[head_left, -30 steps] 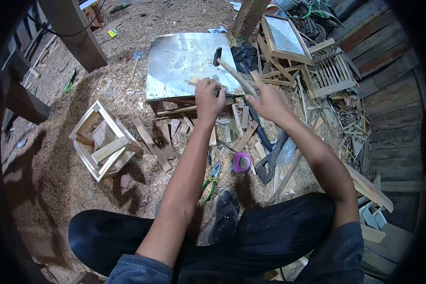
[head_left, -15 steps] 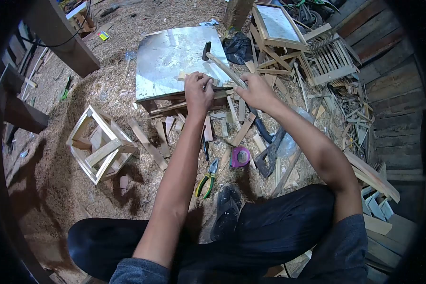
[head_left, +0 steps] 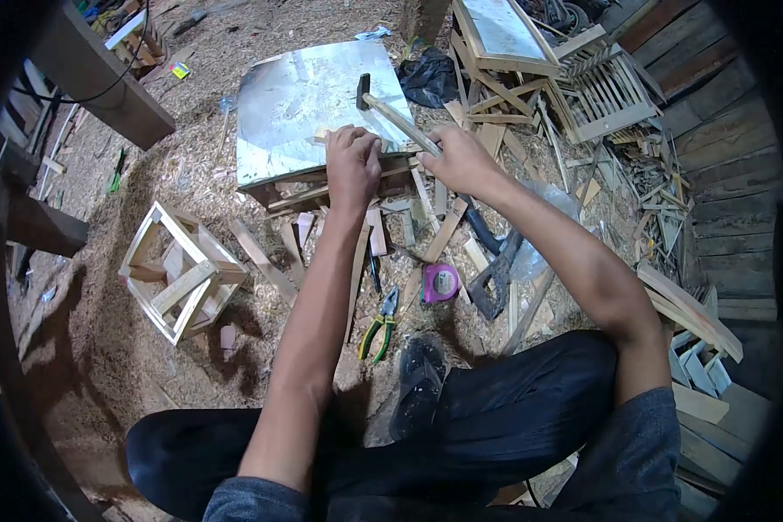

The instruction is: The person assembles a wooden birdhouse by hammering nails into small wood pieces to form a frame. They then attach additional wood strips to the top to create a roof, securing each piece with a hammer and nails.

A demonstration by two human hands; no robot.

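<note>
Right, my left hand (head_left: 352, 165) was curled tight, pinching a small wood piece (head_left: 324, 135) at the metal sheet's (head_left: 304, 96) near edge; my right hand (head_left: 461, 161) gripped the hammer (head_left: 400, 124), head just beyond the left knuckles. Nailing looked unfinished, I judged: loose slats (head_left: 448, 230) lay below both hands.

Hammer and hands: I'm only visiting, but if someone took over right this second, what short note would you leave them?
Left hand: curled on a small wood piece at the near edge of the metal sheet.
Right hand: grips the hammer by its handle, head over the sheet.
On the sawdust nearby: pliers, tape measure, loose slats.
Done: one frame stands to the left.
Left: the hand hides the piece's state; check it before striking.
</note>
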